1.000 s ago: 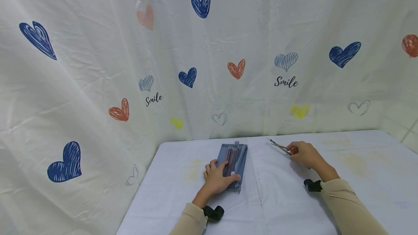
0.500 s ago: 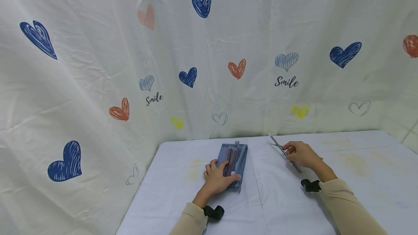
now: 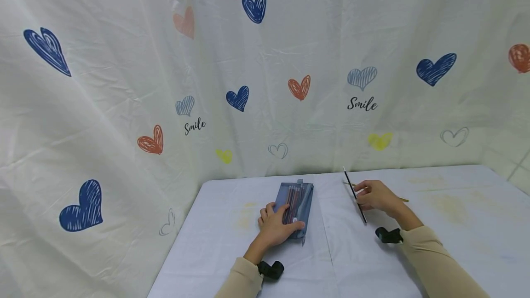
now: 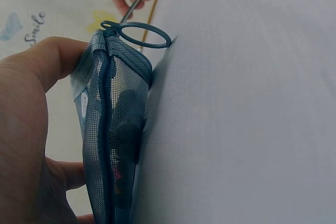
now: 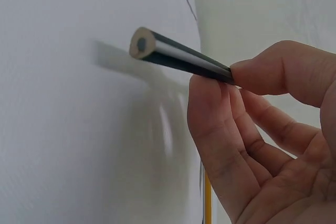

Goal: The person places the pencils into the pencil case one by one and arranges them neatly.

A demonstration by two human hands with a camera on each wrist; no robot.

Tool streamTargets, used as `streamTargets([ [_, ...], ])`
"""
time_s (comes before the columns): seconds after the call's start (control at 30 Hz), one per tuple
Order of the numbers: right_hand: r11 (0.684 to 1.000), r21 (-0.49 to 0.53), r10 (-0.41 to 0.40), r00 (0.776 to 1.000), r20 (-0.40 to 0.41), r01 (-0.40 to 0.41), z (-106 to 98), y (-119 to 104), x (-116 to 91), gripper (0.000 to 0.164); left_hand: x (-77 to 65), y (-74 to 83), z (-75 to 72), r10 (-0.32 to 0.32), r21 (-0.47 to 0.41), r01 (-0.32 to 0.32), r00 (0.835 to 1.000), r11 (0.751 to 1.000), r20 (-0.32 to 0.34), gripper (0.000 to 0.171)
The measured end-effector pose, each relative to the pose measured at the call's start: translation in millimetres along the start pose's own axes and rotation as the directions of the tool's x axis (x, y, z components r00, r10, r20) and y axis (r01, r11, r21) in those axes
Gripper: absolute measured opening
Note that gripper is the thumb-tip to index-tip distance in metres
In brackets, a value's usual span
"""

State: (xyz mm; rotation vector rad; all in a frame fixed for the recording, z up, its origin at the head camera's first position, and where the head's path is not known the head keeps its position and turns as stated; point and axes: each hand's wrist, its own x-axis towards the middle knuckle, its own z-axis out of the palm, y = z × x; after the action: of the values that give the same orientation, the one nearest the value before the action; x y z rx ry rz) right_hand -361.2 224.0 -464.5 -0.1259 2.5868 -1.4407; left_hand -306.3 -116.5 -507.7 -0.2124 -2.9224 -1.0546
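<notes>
My left hand point(image 3: 275, 226) rests over a blue mesh zip pencil case point(image 3: 306, 201), its thumb and index finger spread on the top. Several pencils show through the case. In the left wrist view the zip and a looped pull point(image 4: 144, 34) stick out at the end of the case point(image 4: 118, 129). My right hand point(image 3: 378, 197) pinches a dark pencil point(image 3: 349, 183) between thumb and fingertips, to the right of the case. Its flat unsharpened end faces the right wrist view, where the pencil point(image 5: 178, 56) hovers over its own shadow. A yellow pencil point(image 3: 403, 200) lies under the right hand, partly hidden.
White cloth covers the table point(image 3: 339, 261), with a crease down its middle. Behind its far edge hangs a white curtain point(image 3: 319, 118) printed with hearts and the word Smile. Black wrist cameras point(image 3: 271, 270) sit at both cuffs.
The dark pencil in my right hand has swung from a slant near the yellow pencil to a steeper angle across it. The right hand shifts slightly left; the left hand stays put.
</notes>
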Motion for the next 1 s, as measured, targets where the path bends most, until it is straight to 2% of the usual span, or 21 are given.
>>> streamTargets([
  [0.4, 0.997, 0.073, 0.010, 0.999, 0.045, -0.014, 9.5, -11.2, -4.9, 0.045, -0.2, 0.3, -0.3, 0.001, -0.004, -0.001, 1.000, 1.000, 0.001, 0.088],
  [0.73, 0.992, 0.126, -0.032, 0.995, 0.096, 0.020, 25.2, -14.2, -5.4, 0.044, -0.1, -1.5, 0.4, -0.001, -0.003, 0.001, 1.000, 1.000, -0.002, 0.088],
  [1.0, 0.995, 0.083, -0.067, 0.991, 0.118, 0.057, 39.8, -18.1, -7.6, 0.043, 0.2, -1.1, 0.7, 0.001, 0.004, -0.001, 1.000, 1.000, -0.005, 0.087],
])
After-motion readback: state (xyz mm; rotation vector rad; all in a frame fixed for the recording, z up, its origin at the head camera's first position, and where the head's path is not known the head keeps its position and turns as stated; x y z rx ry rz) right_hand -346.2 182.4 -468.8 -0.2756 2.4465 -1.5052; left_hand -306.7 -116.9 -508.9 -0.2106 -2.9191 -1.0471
